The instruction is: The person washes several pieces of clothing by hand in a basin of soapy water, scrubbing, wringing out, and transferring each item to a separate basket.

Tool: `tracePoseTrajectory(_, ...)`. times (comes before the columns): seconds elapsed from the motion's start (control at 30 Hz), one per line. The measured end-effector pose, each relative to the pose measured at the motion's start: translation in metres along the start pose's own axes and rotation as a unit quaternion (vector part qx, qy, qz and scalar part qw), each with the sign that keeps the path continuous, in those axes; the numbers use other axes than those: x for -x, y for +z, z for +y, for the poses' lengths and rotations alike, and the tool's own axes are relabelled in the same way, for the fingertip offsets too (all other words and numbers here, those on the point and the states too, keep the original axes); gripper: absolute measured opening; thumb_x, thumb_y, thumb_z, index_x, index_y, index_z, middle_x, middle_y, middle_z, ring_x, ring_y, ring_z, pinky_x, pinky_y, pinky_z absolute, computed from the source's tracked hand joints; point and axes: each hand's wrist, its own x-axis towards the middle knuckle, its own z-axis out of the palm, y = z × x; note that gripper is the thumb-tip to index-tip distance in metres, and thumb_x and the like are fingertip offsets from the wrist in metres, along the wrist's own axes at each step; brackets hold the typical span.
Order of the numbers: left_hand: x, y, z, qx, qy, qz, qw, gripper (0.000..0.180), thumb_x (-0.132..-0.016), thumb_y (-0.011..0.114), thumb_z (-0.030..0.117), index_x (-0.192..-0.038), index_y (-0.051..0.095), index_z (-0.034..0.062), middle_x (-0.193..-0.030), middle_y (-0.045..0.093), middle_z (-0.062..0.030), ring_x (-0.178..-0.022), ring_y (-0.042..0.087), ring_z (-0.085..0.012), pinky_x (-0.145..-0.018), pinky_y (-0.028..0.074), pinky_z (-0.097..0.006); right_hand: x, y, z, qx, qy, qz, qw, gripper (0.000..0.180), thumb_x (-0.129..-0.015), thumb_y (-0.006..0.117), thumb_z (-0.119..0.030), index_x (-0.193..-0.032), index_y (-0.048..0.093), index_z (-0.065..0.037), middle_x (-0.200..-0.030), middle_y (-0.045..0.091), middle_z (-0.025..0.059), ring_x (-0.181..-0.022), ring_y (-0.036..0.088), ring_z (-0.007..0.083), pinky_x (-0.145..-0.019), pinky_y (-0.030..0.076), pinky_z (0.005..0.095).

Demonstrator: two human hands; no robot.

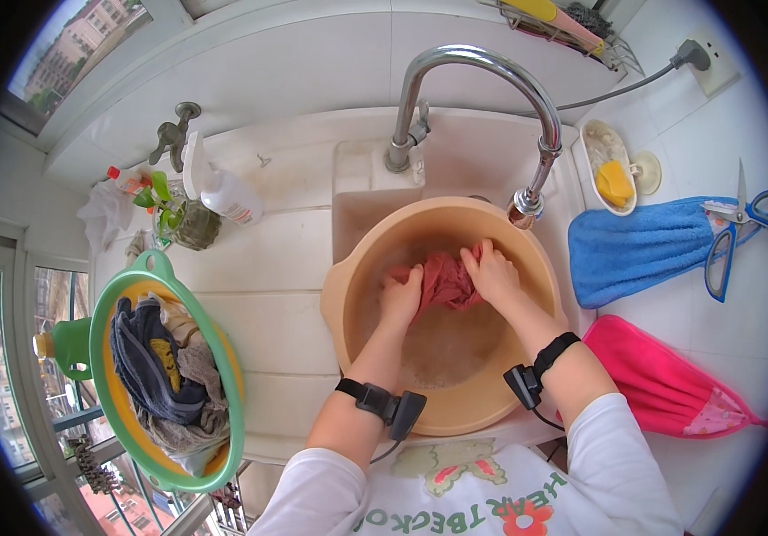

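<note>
A wet red cloth [447,282] is bunched between my two hands over cloudy water in a large beige plastic basin [341,299]. My left hand [403,290] is closed on the cloth's left end, its fingertips partly hidden in the folds. At the other end, my right hand [492,271] grips the fabric with bent fingers. The basin sits in the sink, and the chrome faucet [540,152] curves over its far right rim. No stream from the spout can be made out.
Left stands a green-and-yellow basket [234,375] of dark and grey clothes [165,366]. Behind it are a white spray bottle [230,195] and a plant in a glass jar [194,225]. Rightward hang a blue towel [638,250], a pink towel [656,380], scissors [739,217] and a soap dish [595,143].
</note>
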Motion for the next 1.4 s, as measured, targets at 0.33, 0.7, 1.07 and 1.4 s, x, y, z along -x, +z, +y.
tracePoseTrajectory(0.33, 0.011, 0.007, -0.036, -0.396, 0.017, -0.096, 0.913, 0.07, -0.082, 0.06, 0.04, -0.144, 0.025, 0.0358, -0.152, 0.009, -0.0143, -0.133, 0.023, -0.0479, -0.099, 0.035, -0.058, 0.021, 0.059, 0.027, 0.285, -0.153, -0.202, 0.924, 0.089, -0.071, 0.074, -0.028, -0.145, 0.026, -0.024, -0.153, 0.007, 0.0137, -0.137, 0.009, 0.0477, -0.103, 0.021, 0.0677)
tracePoseTrajectory(0.7, -0.054, 0.043, -0.095, -0.016, -0.017, -0.158, 0.987, 0.055, -0.083, 0.054, 0.05, -0.121, 0.054, 0.0103, -0.12, 0.058, -0.014, -0.109, 0.057, -0.0255, -0.093, 0.043, -0.039, 0.013, 0.071, 0.042, 0.121, -0.188, -0.107, 0.969, 0.056, -0.073, 0.064, -0.023, -0.126, 0.05, -0.018, -0.128, 0.047, 0.014, -0.12, 0.044, 0.0367, -0.095, 0.039, 0.0548)
tracePoseTrajectory(1.07, 0.04, -0.022, 0.043, 0.585, -0.126, -0.381, 0.705, 0.064, -0.085, 0.046, 0.061, -0.12, 0.051, 0.0078, -0.119, 0.057, -0.0167, -0.111, 0.054, -0.0326, -0.098, 0.042, -0.048, 0.113, -0.117, -0.055, -0.13, -0.429, -0.018, 0.894, 0.038, -0.061, 0.064, -0.017, -0.099, 0.059, -0.01, -0.097, 0.055, 0.0144, -0.089, 0.051, 0.0341, -0.079, 0.039, 0.0429)
tracePoseTrajectory(1.4, 0.106, -0.039, 0.077, 0.587, 0.155, -0.471, 0.64, 0.05, -0.094, 0.036, 0.05, -0.125, 0.046, 0.0125, -0.125, 0.051, -0.0098, -0.114, 0.052, -0.0273, -0.095, 0.045, -0.043, 0.14, -0.056, -0.074, -0.061, -0.382, 0.166, 0.907, 0.089, -0.06, 0.072, -0.062, -0.137, 0.044, -0.027, -0.142, 0.022, 0.026, -0.124, 0.019, 0.061, -0.095, 0.024, 0.0693)
